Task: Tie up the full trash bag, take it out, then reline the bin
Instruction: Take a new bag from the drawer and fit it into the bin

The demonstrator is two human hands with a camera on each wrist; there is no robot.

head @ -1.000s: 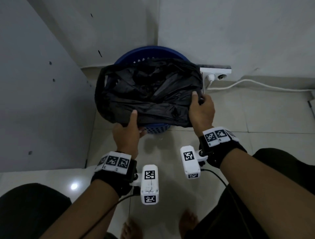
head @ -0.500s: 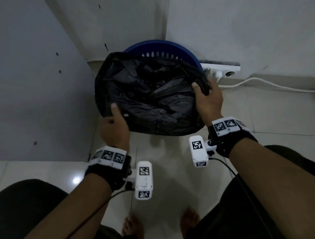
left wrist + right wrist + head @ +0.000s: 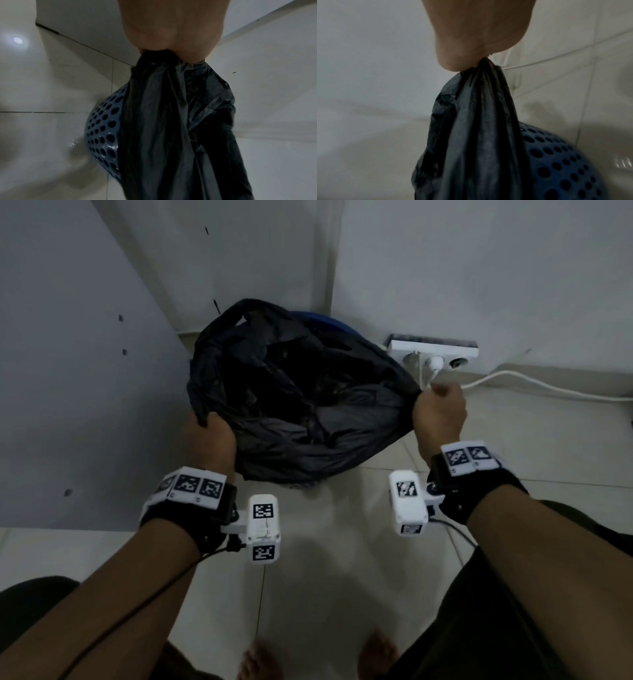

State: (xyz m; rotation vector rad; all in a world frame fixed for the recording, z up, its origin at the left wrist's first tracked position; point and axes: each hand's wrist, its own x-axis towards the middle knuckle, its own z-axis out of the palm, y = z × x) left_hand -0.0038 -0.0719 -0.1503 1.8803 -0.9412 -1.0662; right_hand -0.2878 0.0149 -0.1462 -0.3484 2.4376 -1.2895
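Observation:
A black trash bag [image 3: 301, 402] hangs open and stretched above the blue perforated bin [image 3: 334, 320], which it almost hides in the head view. My left hand [image 3: 209, 436] grips a bunched part of the bag's rim at its left side. My right hand [image 3: 440, 409] grips a gathered part of the rim at its right side. The left wrist view shows the bag [image 3: 164, 121] pulled up out of the bin [image 3: 102, 129], bunched in my fist. In the right wrist view the bag [image 3: 477, 135] hangs in tight folds from my fist, beside the bin [image 3: 559, 162].
The bin stands in a corner between a grey panel [image 3: 68, 371] on the left and white walls. A white power strip [image 3: 433, 352] with a plug and a white cable [image 3: 548, 386] lies on the tiled floor to the right. My bare feet [image 3: 260, 662] are below.
Both hands have gone from holding the bag's rim at the bin's edge to gripping gathered plastic. They have lifted the bag upward and spread apart; it now covers most of the bin.

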